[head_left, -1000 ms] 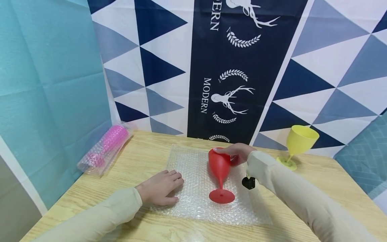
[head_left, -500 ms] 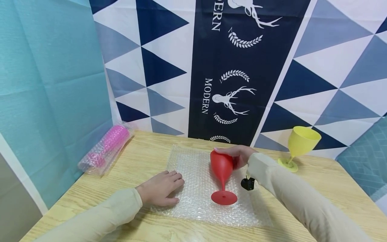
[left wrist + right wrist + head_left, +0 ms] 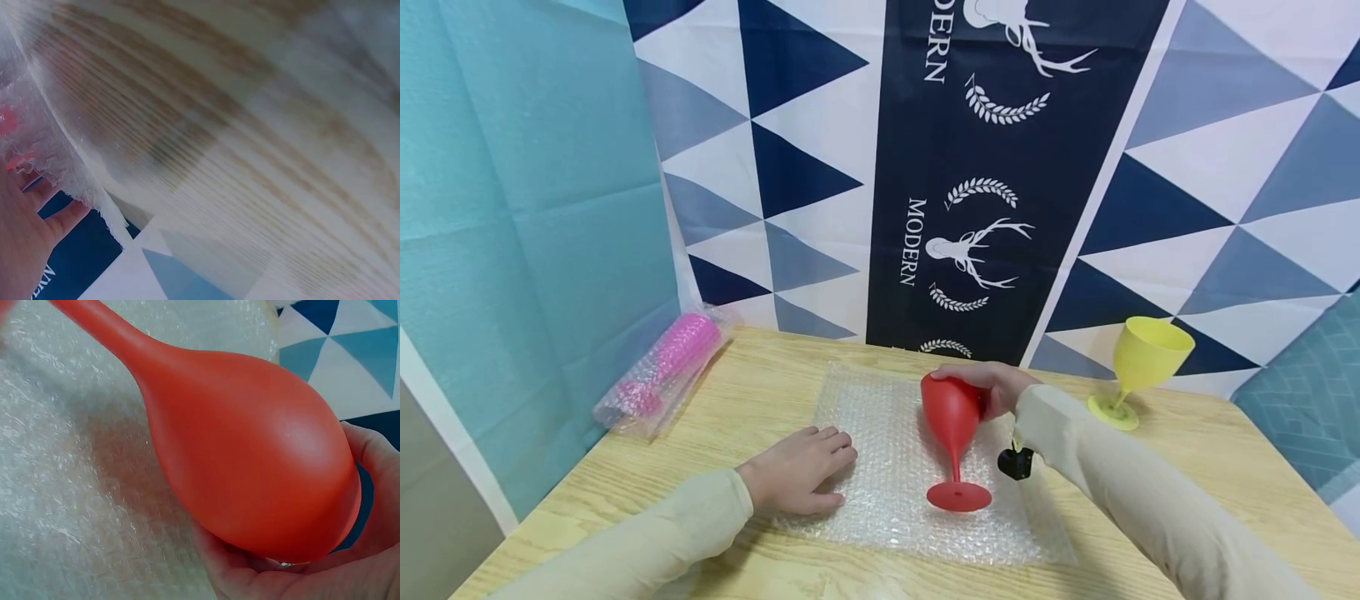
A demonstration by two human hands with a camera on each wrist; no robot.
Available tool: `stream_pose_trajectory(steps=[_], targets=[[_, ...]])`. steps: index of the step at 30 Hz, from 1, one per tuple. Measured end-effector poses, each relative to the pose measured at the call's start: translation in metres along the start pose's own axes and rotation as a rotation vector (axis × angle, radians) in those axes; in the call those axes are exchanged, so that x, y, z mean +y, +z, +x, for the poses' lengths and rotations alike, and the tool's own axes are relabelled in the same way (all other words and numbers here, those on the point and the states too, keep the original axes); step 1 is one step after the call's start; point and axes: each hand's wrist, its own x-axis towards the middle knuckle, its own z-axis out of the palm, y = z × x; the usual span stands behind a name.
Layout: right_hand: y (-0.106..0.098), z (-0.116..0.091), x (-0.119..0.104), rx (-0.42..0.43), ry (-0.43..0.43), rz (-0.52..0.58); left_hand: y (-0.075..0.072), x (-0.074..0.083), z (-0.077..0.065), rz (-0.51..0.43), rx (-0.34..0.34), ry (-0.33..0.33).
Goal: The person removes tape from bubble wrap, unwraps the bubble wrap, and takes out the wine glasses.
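My right hand (image 3: 992,386) grips a red goblet (image 3: 951,412) by its bowl, near the rim. The goblet's foot points toward me, and its stem slants down over the sheet of bubble wrap (image 3: 880,450) on the table. In the right wrist view the thumb and fingers curl about the red bowl (image 3: 250,450), with the bubble wrap (image 3: 112,512) beneath. My left hand (image 3: 805,469) rests flat with relaxed fingers on the left edge of the bubble wrap. Part of that hand (image 3: 31,231) and the wrap's edge show in the left wrist view.
A pink goblet wrapped in bubble wrap (image 3: 662,371) lies at the back left of the wooden table (image 3: 760,375). At the back right stands a yellow goblet (image 3: 1150,354), upright. Patterned cloth (image 3: 812,167) hangs behind the table, and a teal cloth (image 3: 535,208) on the left.
The red goblet, in my right hand, has shifted very slightly right and toward me. My left hand stays in place on the bubble wrap.
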Motion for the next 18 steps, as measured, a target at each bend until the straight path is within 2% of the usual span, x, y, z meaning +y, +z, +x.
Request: stream_pose_trajectory(steps=[12, 18], targets=[[0.001, -0.019, 0.0, -0.034, -0.105, -0.01, 0.002, -0.001, 0.0, 0.021, 0.032, 0.021], [-0.004, -0.028, 0.006, -0.061, -0.155, 0.015, 0.001, 0.0, 0.0, 0.011, 0.005, 0.004]])
